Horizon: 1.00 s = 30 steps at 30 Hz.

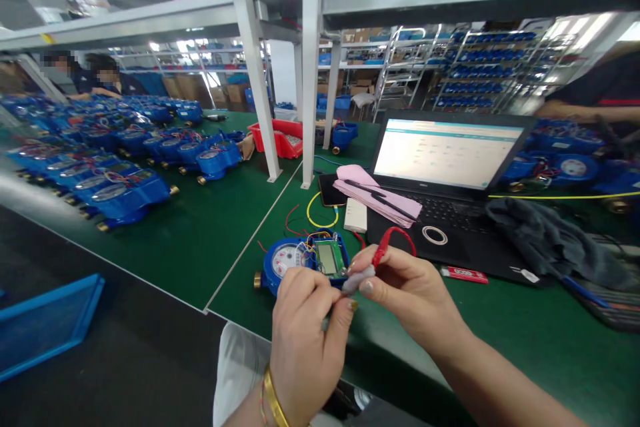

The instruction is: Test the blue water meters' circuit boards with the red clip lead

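Both hands are close together in front of a blue water meter (pixel 275 265). Between thumb and fingers, my right hand (pixel 417 287) pinches a small grey, soft-looking lump (pixel 358 278). My left hand (pixel 307 320) is closed at the lump's other end, its thumb and fingertips pressed around it. Behind the hands, the meter's housing lies open, showing a green circuit board with a display (pixel 327 257) and loose thin wires. A red cord (pixel 384 245) passes by my right fingers and loops behind them. My left hand hides part of the meter.
An open laptop (pixel 445 153) stands behind, with pink papers (pixel 375 193), a pen and a white ring (pixel 435 235) by it. A grey cloth (pixel 545 233) lies to the right. Many blue meters (pixel 125 193) fill the left bench. Shelf posts (pixel 311 80) rise at the back.
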Tool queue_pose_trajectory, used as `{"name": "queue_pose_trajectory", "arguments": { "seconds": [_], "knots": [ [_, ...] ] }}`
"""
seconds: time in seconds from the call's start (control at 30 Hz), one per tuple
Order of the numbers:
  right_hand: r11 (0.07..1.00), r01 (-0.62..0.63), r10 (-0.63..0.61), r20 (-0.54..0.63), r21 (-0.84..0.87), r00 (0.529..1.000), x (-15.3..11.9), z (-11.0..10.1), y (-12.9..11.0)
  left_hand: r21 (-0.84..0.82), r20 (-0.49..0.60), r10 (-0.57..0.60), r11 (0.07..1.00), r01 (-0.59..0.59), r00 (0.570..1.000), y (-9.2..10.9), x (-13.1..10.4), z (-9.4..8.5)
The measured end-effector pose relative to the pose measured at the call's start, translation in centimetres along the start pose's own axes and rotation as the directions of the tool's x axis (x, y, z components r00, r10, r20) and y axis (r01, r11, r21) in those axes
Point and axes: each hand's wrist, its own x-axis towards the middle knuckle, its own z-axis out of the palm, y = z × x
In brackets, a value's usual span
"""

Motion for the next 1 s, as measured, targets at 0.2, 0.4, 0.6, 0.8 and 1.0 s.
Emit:
{"name": "queue_pose_trajectory", "arguments": {
  "seconds": [0.2,0.4,0.6,0.8,1.0],
  "knots": [
    [0.993,0.092,-0.098,-0.080,-0.079,0.992,1.9,-1.0,0.4,-0.035,-0.047,-0.035,0.999,0.033,0.998,-0.5,-1.1,-1.1],
    [0.978,-0.001,0.010,0.040,-0.210,0.999,3.5,-0.9,2.1,0.254,-0.118,0.032,0.967,-0.001,0.993,-3.2,-1.4,-2.3],
    [0.947,0.033,0.001,0.107,-0.319,0.994,3.6,-0.7,2.5,0.351,-0.038,-0.083,0.932,0.092,0.996,-4.4,0.6,-0.8],
    [0.921,0.057,-0.012,0.120,-0.385,0.993,3.5,-0.4,2.2,0.240,-0.040,-0.093,0.966,0.100,0.995,-5.3,1.0,-0.5],
    [0.864,0.134,-0.061,0.163,-0.485,0.985,3.6,-0.1,1.7,0.227,-0.036,0.013,0.974,-0.004,0.999,-6.0,0.6,-0.5]
  ]
}}
